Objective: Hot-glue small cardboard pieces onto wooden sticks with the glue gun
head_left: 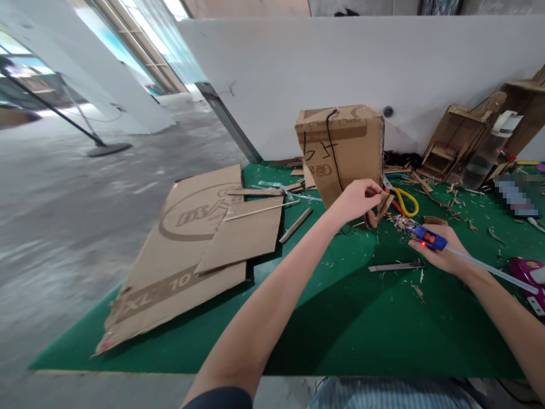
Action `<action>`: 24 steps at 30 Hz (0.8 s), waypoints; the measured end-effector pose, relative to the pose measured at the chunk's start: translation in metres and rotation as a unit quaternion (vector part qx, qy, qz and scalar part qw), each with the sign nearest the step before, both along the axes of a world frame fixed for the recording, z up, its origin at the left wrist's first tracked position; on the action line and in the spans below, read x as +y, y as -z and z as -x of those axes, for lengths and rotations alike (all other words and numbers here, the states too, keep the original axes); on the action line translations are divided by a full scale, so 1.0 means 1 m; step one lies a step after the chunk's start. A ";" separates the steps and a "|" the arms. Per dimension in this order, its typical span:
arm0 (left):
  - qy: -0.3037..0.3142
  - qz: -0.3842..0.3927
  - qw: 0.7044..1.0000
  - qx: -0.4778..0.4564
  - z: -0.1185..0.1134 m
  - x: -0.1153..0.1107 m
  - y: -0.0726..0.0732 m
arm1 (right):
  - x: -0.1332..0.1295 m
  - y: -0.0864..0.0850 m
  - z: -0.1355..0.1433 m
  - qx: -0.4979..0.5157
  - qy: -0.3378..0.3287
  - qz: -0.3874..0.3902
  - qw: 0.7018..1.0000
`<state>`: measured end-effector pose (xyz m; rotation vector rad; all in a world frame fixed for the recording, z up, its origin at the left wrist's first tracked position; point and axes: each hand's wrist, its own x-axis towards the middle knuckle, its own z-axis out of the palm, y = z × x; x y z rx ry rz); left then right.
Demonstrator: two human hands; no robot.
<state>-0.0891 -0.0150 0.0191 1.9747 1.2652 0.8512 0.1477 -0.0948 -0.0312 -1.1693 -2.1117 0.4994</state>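
Note:
My left hand (360,199) is closed, its fingertips pinching a small folded cardboard piece (384,203) in front of a cardboard box (347,150). Black cord runs down the box's face, which carries dark marker strokes. In my right hand (440,250) is a blue hot glue gun (428,236), its red light lit and a long clear glue stick (494,266) sticking out of its back. Cardboard scraps clutter the area around its nozzle, which points toward the small piece. Yellow-handled scissors (406,201) lie just behind, and a utility knife blade (395,266) lies nearer me.
Flat cardboard sheets (187,227) cover the left of the green table (323,341). On the right stand a clear water bottle (483,153) and cardboard constructions (453,136), with a phone (515,196) and a purple tape measure (528,278). A white panel (361,62) rises behind.

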 end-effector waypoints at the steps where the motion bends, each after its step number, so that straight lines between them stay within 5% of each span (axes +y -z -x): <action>1: 0.001 0.000 1.000 -0.001 0.000 0.000 0.000 | 0.000 0.000 0.000 -0.003 -0.002 -0.002 1.000; 24: -0.010 -0.001 1.000 -0.009 0.001 0.000 -0.002 | -0.001 0.001 0.003 -0.043 -0.019 -0.015 0.999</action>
